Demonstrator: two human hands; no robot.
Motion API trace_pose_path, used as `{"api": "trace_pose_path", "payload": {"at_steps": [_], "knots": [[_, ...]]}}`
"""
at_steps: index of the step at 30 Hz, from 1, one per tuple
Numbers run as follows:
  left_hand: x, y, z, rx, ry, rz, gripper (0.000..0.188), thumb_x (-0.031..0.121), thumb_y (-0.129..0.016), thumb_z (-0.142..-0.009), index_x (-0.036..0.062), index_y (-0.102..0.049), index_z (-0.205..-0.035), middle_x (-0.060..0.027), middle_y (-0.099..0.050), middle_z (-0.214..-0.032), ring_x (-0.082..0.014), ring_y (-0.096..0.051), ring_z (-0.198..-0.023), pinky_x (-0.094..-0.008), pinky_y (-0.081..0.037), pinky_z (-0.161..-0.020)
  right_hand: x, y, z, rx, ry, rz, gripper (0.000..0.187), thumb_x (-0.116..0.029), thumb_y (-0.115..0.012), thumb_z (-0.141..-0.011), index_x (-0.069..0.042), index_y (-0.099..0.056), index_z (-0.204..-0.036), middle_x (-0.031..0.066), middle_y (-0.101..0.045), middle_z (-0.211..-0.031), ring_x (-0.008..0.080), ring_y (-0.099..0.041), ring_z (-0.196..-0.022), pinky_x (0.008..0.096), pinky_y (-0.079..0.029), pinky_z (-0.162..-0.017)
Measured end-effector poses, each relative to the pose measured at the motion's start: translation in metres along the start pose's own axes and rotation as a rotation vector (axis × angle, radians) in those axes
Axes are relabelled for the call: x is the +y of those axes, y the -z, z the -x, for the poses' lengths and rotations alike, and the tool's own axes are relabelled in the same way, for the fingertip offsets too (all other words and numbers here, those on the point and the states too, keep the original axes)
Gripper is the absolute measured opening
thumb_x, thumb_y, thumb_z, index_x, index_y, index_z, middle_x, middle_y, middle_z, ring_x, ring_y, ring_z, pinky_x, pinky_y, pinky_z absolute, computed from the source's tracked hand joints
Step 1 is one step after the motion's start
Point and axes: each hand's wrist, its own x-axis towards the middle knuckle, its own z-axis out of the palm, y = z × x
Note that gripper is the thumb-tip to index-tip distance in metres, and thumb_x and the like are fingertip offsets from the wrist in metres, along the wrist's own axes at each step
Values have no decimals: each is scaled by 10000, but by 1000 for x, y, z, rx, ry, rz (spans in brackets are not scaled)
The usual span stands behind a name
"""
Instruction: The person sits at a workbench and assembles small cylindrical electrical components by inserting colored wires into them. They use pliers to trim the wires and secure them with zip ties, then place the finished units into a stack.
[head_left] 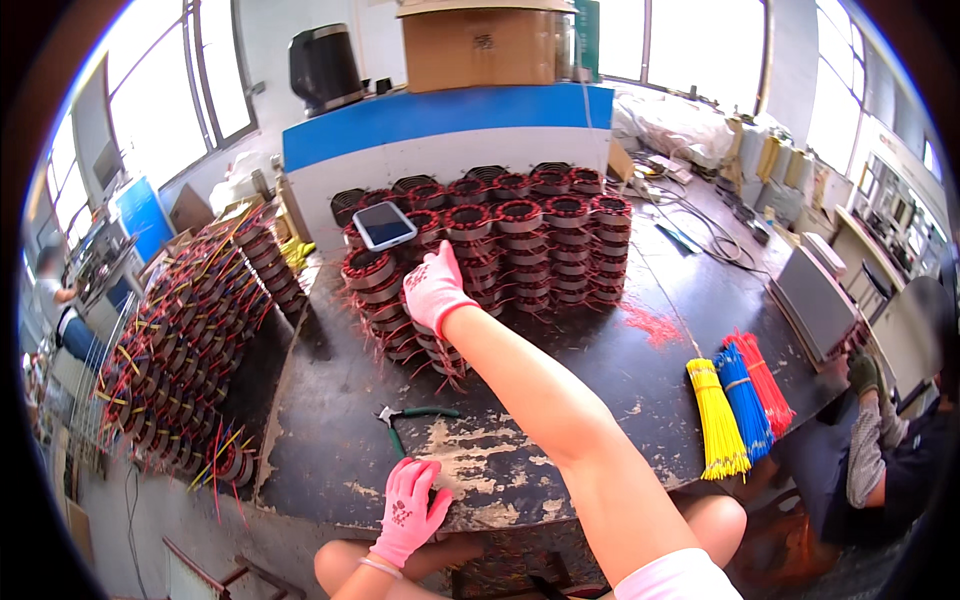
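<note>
My right hand (437, 290), in a pink glove, reaches over stacked motor stators (520, 250) wound with dark red wire. Its fingers curl down at the top of a front column and appear closed round a stator there; the hand hides most of it. A phone (385, 226) with a pale frame lies on the stacks just left of it. At the table's near edge is my left hand (408, 508), also pink-gloved, its thumb apart from the fingers and nothing plainly held. Green-handled cutting pliers (405, 415) lie spread on the table just beyond it.
More stators (180, 340) are heaped at the left. Yellow (715, 420), blue (747, 400) and red (762, 380) wire bundles lie at the right, below red wire scraps (652, 325). Another person's gloved hand (862, 372) is at the right table edge. A blue-topped panel (450, 115) stands behind.
</note>
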Motion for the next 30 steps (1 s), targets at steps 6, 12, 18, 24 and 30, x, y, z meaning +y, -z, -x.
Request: {"api": "trace_pose_path", "payload": {"at_steps": [6, 12, 18, 24, 30], "knots": [[-12, 10, 13, 166, 60, -26, 713, 209, -796, -812, -10, -469, -1406, -204, -440, -1423, -453, -421, -1327, -583, -346, -1148, 41, -17, 115, 555, 465, -289, 202, -265, -707, -809, -138, -709, -966, 39, -690, -1037, 286, -588, -1149, 491, -375, -1103], [33, 6, -17, 25, -293, -15, 763, 281, -860, -725, 32, -502, -1352, -158, -509, -1339, -392, -505, -1289, -629, -333, -1167, 33, -110, 259, 490, 784, -442, 143, -145, -631, -776, -106, -610, -912, 61, -640, -1056, 282, -580, -1181, 508, -385, -1151], [51, -12, -40, -289, -403, -68, 377, 307, -807, -749, 87, -642, -1007, -76, -594, -968, -327, -603, -1042, -603, -426, -1112, 22, -155, 321, 676, 321, -657, 445, -153, -665, -809, -126, -628, -1251, 110, -609, -1339, 337, -552, -1273, 489, -437, -1107], [73, -15, -43, -336, -355, -4, 390, 215, -823, -733, 66, -621, -1031, -108, -585, -985, -369, -589, -1044, -607, -415, -1108, 153, -149, 498, 319, -933, -439, 351, -360, -713, -918, -93, -656, -699, 123, -690, -728, 315, -702, -730, 432, -532, -650], [90, -33, -47, -316, -306, 28, 432, 177, -831, -713, 62, -628, -1076, -108, -598, -1013, -401, -575, -1081, -579, -423, -1084, 185, -185, 562, -45, -1135, -863, 511, -541, -596, -956, -67, -738, -829, 118, -723, -783, 313, -713, -805, 425, -526, -736]]}}
